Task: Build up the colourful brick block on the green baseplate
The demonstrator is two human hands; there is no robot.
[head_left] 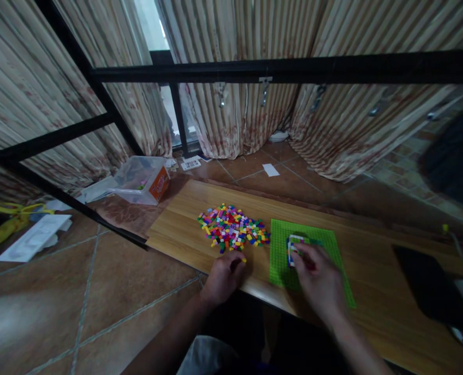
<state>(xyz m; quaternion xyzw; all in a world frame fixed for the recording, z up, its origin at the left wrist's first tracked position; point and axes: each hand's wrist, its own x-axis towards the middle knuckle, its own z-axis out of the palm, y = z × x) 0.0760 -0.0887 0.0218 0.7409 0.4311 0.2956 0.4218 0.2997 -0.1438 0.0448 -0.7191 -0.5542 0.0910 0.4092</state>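
1. We see our right hand [320,278] reaching over the assembled bricks [291,251], thumb and fingers bent into a narrow pinch. We cannot tell whether a brick sits between the fingertips, since the hand covers that spot.
2. Our left hand [224,277] rests near the table's front edge, index finger and thumb curled close together. A yellow brick [244,260] shows right at the fingertips; we cannot tell whether it is gripped or merely lies beside them.
3. The assembled bricks, mostly white and blue on the visible side, stand on the green studded baseplate [280,271]. We judge the build to be at an early stage: only a small outline shows, with green studs around it.
4. Just left of the baseplate, the multicoloured brick pile [231,226] lies loose on the wooden table [180,208], so plenty is left unplaced.
5. Farther out, a clear plastic box [137,182] with an orange label stands beyond the table's left end, a few coloured bits inside; we cannot make those out.
6. At the right lies a flat black object [430,281], too dim to identify. Our right hand hides the near right part of the build, and blur softens the individual bricks.
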